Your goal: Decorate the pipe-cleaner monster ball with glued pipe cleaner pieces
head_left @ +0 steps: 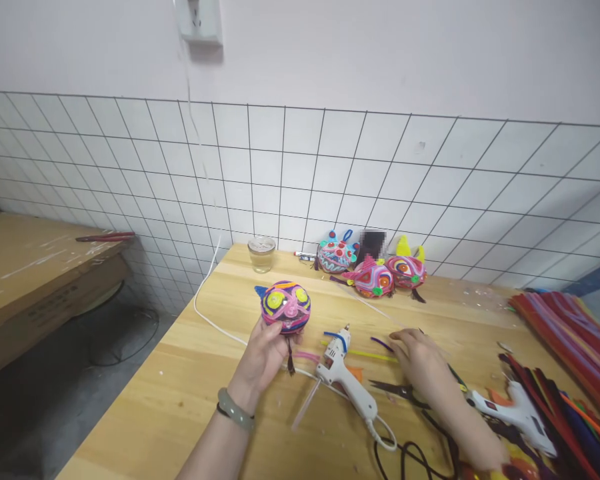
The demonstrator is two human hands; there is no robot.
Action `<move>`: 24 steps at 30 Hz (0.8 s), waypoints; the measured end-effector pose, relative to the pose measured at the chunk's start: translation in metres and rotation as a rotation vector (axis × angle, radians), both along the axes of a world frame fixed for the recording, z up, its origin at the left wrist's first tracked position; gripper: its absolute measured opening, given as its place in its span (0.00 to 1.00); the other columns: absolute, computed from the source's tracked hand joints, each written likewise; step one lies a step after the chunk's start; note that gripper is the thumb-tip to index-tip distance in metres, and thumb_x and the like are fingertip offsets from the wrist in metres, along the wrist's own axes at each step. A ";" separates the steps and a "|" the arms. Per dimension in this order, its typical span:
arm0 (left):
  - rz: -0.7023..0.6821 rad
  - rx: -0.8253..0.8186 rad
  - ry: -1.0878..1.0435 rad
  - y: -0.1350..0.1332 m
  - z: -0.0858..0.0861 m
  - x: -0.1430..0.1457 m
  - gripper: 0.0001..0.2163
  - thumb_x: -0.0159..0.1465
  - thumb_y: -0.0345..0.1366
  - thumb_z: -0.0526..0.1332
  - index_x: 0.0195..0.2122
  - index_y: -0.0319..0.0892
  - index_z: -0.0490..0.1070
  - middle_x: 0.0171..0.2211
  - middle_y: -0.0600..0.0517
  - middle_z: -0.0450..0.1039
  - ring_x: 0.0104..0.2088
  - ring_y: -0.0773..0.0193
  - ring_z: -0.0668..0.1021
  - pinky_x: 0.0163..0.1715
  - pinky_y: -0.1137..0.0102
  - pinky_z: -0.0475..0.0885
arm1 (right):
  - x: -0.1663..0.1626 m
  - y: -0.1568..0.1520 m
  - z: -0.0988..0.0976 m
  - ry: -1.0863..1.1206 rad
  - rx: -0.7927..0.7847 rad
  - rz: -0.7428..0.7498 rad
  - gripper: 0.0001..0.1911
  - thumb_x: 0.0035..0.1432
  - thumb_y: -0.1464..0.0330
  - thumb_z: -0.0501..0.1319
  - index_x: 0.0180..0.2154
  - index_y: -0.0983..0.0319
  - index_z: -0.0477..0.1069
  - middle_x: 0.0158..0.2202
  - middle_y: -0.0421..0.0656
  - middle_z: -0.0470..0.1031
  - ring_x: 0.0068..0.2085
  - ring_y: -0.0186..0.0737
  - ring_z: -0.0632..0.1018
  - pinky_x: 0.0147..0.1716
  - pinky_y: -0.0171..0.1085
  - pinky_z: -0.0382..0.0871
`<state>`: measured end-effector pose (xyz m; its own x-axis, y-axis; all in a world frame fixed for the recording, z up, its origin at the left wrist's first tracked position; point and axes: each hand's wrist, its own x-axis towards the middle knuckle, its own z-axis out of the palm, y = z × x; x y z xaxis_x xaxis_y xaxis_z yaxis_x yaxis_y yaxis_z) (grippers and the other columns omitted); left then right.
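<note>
My left hand [263,357] is closed around a round, many-coloured pipe-cleaner figure [286,306] and holds it up above the wooden table [190,387]. A dark tassel hangs below the figure. My right hand [420,360] reaches down onto the table with its fingers curled at a purple pipe cleaner [381,344] and a yellow one [375,355]. I cannot see whether it grips one. A white glue gun [347,377] lies between my hands.
Three finished figures [373,267] stand at the table's back edge beside a glass cup [261,253]. Scissors [397,390], a second glue gun [523,410] and a pile of pipe cleaners [570,347] lie on the right. A cardboard box [35,280] stands on the left.
</note>
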<state>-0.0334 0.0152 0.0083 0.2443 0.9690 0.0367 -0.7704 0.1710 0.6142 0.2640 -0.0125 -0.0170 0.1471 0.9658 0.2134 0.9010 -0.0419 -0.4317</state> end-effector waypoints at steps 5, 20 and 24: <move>0.099 0.004 0.014 0.005 0.000 -0.003 0.13 0.53 0.34 0.66 0.40 0.40 0.71 0.35 0.48 0.75 0.33 0.61 0.75 0.32 0.67 0.70 | -0.048 -0.030 0.001 0.027 -0.143 0.142 0.16 0.59 0.57 0.52 0.38 0.61 0.71 0.31 0.46 0.77 0.32 0.45 0.78 0.32 0.39 0.71; 0.105 0.024 0.019 0.005 0.000 -0.004 0.14 0.56 0.33 0.64 0.45 0.42 0.69 0.41 0.48 0.74 0.36 0.62 0.75 0.32 0.67 0.70 | -0.069 -0.032 -0.032 0.004 -0.071 0.269 0.31 0.47 0.77 0.52 0.56 0.67 0.58 0.50 0.54 0.67 0.48 0.46 0.75 0.47 0.40 0.69; 0.092 0.029 -0.021 0.007 -0.002 -0.005 0.13 0.59 0.33 0.61 0.46 0.42 0.68 0.43 0.47 0.73 0.38 0.61 0.75 0.33 0.68 0.70 | -0.053 -0.034 -0.026 0.059 0.014 0.270 0.32 0.44 0.78 0.51 0.54 0.64 0.60 0.50 0.51 0.69 0.53 0.46 0.72 0.52 0.44 0.65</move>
<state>-0.0381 0.0218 0.0066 0.1529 0.9858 0.0693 -0.7951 0.0810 0.6011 0.2113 -0.0466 -0.0428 -0.1028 0.9687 0.2259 0.8520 0.2029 -0.4826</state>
